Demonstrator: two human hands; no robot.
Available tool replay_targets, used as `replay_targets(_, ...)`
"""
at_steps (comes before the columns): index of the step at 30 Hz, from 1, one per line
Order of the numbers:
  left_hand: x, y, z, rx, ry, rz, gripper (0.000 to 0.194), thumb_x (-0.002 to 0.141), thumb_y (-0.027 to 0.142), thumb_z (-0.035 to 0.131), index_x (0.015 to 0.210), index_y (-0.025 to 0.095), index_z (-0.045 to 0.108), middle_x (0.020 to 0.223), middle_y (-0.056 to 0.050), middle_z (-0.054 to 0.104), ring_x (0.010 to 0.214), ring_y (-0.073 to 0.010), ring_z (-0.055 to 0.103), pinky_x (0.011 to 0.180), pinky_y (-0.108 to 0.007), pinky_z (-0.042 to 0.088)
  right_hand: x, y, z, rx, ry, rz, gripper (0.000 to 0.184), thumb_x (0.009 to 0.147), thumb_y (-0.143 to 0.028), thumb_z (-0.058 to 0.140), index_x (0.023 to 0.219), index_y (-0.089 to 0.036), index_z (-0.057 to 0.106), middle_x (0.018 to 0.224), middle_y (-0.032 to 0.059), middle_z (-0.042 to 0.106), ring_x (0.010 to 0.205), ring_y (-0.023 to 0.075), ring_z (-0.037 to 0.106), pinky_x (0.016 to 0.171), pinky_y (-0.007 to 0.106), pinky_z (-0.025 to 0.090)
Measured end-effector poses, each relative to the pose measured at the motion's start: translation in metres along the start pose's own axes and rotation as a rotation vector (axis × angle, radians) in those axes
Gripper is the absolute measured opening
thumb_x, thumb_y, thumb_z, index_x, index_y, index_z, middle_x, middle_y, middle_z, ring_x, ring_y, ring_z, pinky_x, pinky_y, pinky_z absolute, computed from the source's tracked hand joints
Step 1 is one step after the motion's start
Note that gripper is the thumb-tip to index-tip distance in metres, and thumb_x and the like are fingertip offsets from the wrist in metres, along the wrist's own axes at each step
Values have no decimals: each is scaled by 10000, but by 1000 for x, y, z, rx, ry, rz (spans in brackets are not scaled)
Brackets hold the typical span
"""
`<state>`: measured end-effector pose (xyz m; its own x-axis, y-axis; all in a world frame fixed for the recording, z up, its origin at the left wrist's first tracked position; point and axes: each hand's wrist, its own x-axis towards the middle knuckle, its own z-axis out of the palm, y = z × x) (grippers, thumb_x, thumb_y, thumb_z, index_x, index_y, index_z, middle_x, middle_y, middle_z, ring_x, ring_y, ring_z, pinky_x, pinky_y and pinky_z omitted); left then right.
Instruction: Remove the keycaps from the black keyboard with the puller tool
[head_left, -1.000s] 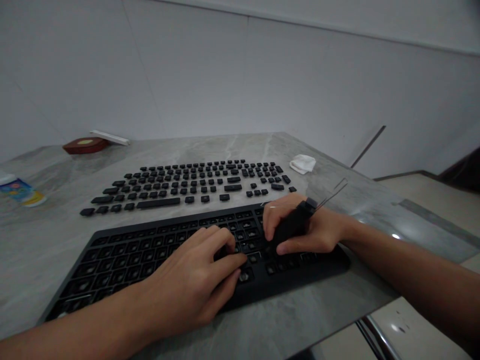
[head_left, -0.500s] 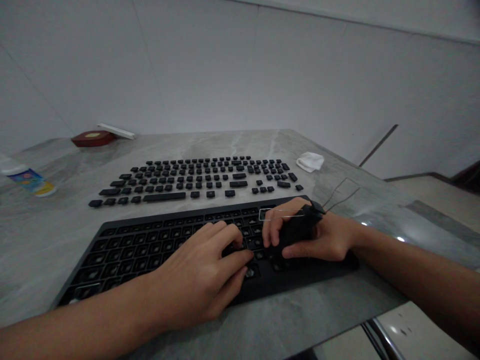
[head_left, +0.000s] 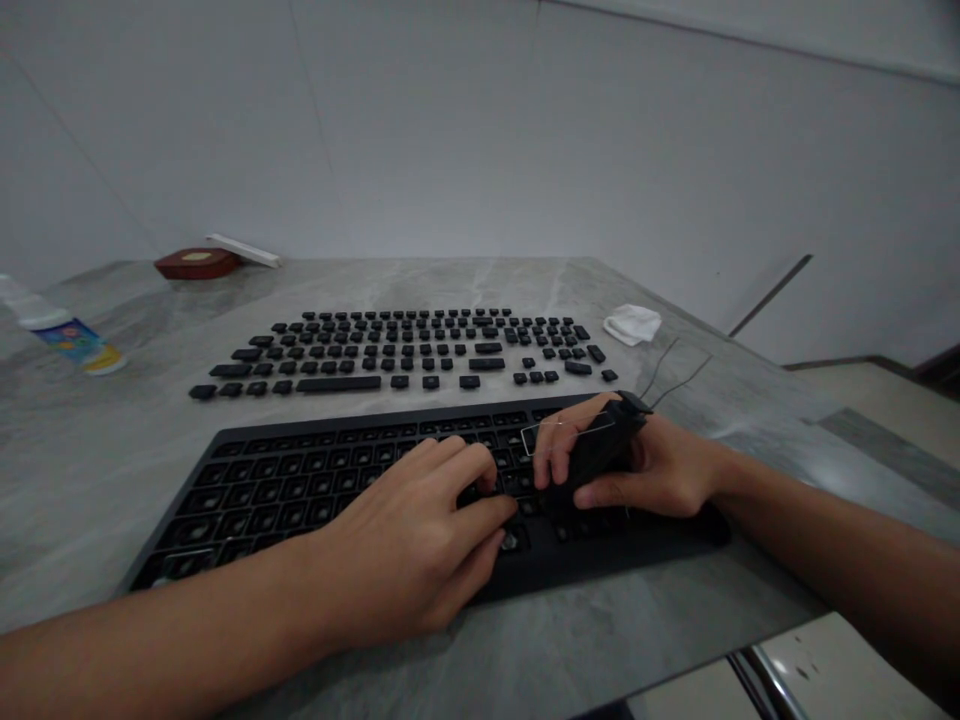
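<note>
A black keyboard base (head_left: 307, 440) lies at an angle in front of me, its key sockets bare. My left hand (head_left: 431, 530) is closed over its middle, fingers curled down and thumb low among the sockets. Whatever is under those fingertips is hidden. In my right hand (head_left: 637, 460) is a black-handled wire keycap puller (head_left: 606, 440), held tilted over the keyboard's right side. One wire loop points left above the sockets; two wires stick out behind toward the upper right. Beyond the base, black keycaps (head_left: 337, 383) are laid out in rows on the table.
The grey marbled table (head_left: 420, 285) meets a pale wall. At the left lies a white bottle (head_left: 75, 340) with a colourful label. A dark red box (head_left: 196, 264) and a white strip (head_left: 244, 250) sit further back. A crumpled white tissue (head_left: 632, 324) rests right of the keycaps.
My view has shifted slightly, so everything sits a little further right. The puller has turned slightly in my right hand. My left hand keeps nearly the same pose on the base.
</note>
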<state>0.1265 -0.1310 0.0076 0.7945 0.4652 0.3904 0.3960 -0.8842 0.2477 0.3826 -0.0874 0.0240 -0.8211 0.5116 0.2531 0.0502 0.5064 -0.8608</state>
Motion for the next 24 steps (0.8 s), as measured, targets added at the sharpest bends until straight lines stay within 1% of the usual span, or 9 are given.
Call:
replay_targets(5,0,0,1,4,-1,3,256,940,147,487,1050,123,717,936,-115,576,826,-208,511,709,-359,494,0,-1,3,11,55,-13,106,856,-191,689,932,-130,646,929,91,687,871,186,657,797,349,547)
replay_targets(11,1,-1,0,-4,10,13,250,928,131,492,1026,115,721,916,-113,576,820,-212,524,704,-362,500,2,-1,9,-14,54,-33,110,856,-173,684,952,-126,658,944,100,704,884,193,673,803,361,570)
replay_targets(14,1,-1,0,-7,16,11,246,925,121,488,1001,122,722,909,-107,572,812,-204,527,693,-345,498,2,-2,12,-73,50,-53,135,858,-164,678,988,-131,662,937,93,705,875,190,676,797,358,575)
replay_targets(20,1,-1,-1,-18,28,14,228,925,126,488,925,120,716,903,-106,581,807,-199,536,691,-337,499,2,-9,12,-227,0,-59,145,873,-158,641,1017,-145,656,950,90,699,877,183,664,802,344,566)
replay_targets(24,1,-1,0,-28,37,8,221,919,124,489,905,120,709,904,-106,587,803,-198,539,701,-346,501,2,-12,16,-260,25,-57,154,873,-164,638,1026,-152,652,951,85,696,869,179,659,789,332,562)
